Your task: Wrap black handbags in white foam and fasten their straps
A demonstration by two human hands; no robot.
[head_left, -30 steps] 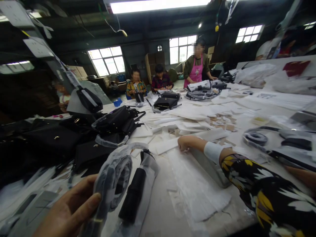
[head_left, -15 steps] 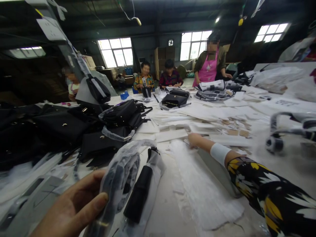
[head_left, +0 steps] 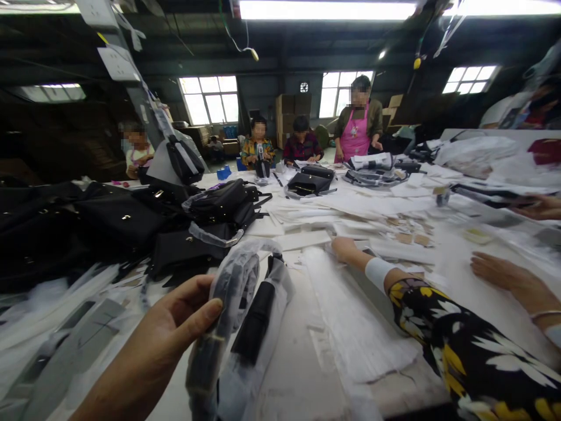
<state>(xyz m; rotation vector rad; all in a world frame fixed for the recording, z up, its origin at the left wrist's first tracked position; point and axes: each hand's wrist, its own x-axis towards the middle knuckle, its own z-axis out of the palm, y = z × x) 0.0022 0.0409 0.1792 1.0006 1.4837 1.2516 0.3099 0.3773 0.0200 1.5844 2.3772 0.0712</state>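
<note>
My left hand (head_left: 184, 318) pinches a looped bag strap (head_left: 232, 286) covered in cloudy plastic film, thumb on the near side. Beside the loop is a black rolled leather piece (head_left: 254, 324) inside the same kind of film. Across the table my right hand (head_left: 345, 249), below a white cuff and a floral sleeve, rests at the far end of a long white wrapping sheet (head_left: 350, 316). Its fingers are hidden, so I cannot see whether they grip. More flat white sheets (head_left: 302, 241) lie next to it.
Black bags (head_left: 118, 222) are heaped on the left, with another black bag (head_left: 309, 182) farther back. A co-worker's hand (head_left: 504, 272) lies flat at right; another hand (head_left: 543, 207) holds a dark strap. People sit and stand along the far side. Cardboard scraps (head_left: 412, 238) litter the table.
The view has tilted up slightly. My left hand and the wrapped strap sit a little farther right. Other hands have appeared at right, where a blurred wrapped strap was before.
</note>
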